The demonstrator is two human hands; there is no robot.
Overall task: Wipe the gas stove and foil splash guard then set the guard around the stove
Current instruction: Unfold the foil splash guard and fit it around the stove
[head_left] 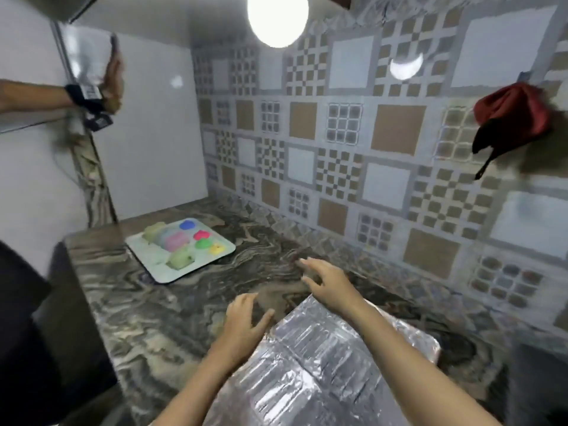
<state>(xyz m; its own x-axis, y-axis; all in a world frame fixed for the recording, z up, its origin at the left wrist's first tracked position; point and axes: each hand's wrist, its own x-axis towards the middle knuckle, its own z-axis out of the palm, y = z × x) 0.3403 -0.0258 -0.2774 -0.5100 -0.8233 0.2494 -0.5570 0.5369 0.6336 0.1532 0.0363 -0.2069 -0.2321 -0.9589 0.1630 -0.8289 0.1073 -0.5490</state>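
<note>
1. Left hand (246, 321) spread, fingers loose, gripping nothing, just beside the far corner of the foil splash guard (322, 373).
2. Right hand (325, 282) likewise splayed, empty, above the table (184, 318).
3. Guard lying flat on the marble table under both forearms.
4. Tray (153, 265) of coloured pieces further left; red cloth (510, 118) hanging on the tiled wall (399, 133).

Landmark: foil splash guard (322, 364), flat on the countertop (184, 318). Beyond its far edge we get bare marble up to the tiled wall (368, 149). The left hand (242, 321) and right hand (325, 284) hang there, fingers spread. Far-left of the guard, a tray (147, 256) of coloured pieces fills the corner. High to its left, a second person's forearm (33, 95) crosses. Right of it, a dark bulk (541, 382) closes the edge, and a red cloth (510, 118) hangs on the wall above.
</note>
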